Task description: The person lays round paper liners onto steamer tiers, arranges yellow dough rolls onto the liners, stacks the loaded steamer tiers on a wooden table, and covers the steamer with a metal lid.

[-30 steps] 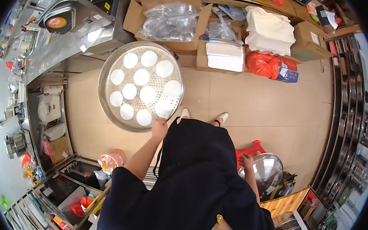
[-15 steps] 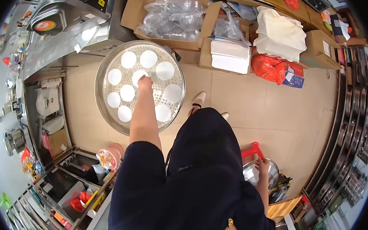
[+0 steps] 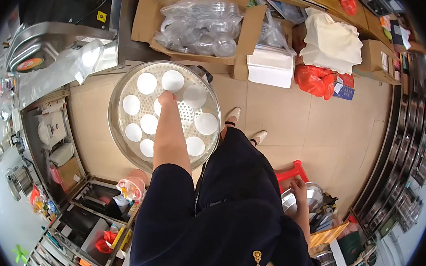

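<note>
A large round metal steamer tray [image 3: 133, 79] with a perforated base holds several white round discs [image 3: 206, 124]. Over its middle reaches my left hand [image 3: 167, 98], fingers bunched beside a disc that it partly covers; whether anything is between the fingertips is too small to tell. On the other side, my right hand [image 3: 298, 189] hangs above a shiny metal basin [image 3: 314, 196] near a red stool [image 3: 292, 173]. Its fingers are loosely apart, and no object shows in them.
Along the top stand a cardboard box [image 3: 249, 40] of clear plastic containers, a white box [image 3: 270, 68], a red bag [image 3: 316, 82] and a cream cloth [image 3: 331, 43]. A metal counter [image 3: 44, 88] is at left, a pink bin [image 3: 136, 181] below the tray.
My left hand has moved from the tray's near rim to over its middle discs. The view has shifted, and my right hand stays by the basin.
</note>
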Available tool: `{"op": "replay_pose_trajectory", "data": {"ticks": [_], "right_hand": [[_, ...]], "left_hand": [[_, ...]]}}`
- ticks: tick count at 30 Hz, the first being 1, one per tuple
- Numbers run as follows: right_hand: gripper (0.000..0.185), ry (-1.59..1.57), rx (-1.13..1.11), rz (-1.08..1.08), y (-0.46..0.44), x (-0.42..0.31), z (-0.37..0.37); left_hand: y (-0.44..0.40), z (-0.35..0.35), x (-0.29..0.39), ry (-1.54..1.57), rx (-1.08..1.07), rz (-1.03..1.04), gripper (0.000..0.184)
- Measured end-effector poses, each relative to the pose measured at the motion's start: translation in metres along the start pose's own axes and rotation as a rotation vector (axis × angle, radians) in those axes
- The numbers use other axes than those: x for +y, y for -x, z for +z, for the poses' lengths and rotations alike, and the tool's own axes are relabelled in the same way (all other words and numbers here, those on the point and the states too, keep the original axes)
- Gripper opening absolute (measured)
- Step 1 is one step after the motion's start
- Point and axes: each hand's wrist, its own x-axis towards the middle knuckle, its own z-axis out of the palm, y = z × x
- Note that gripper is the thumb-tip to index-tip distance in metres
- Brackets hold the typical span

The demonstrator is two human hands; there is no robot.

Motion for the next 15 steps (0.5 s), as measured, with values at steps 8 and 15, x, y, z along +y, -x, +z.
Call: {"op": "replay_pose_trajectory", "data": {"ticks": [8,15], "right_hand": [[0.039,-0.044,0.033,0.032,0.015,-0.002,0.005],[0.042,-0.223,0.206,0.112,0.021,0.035,-0.023]], "left_hand": [[-0.012,-0.006,-0.006,-1.098,-0.113,0.242,0.019],[0.117,-0.044,-0.063,-1.082,0.260,0.702,0.027]]}}
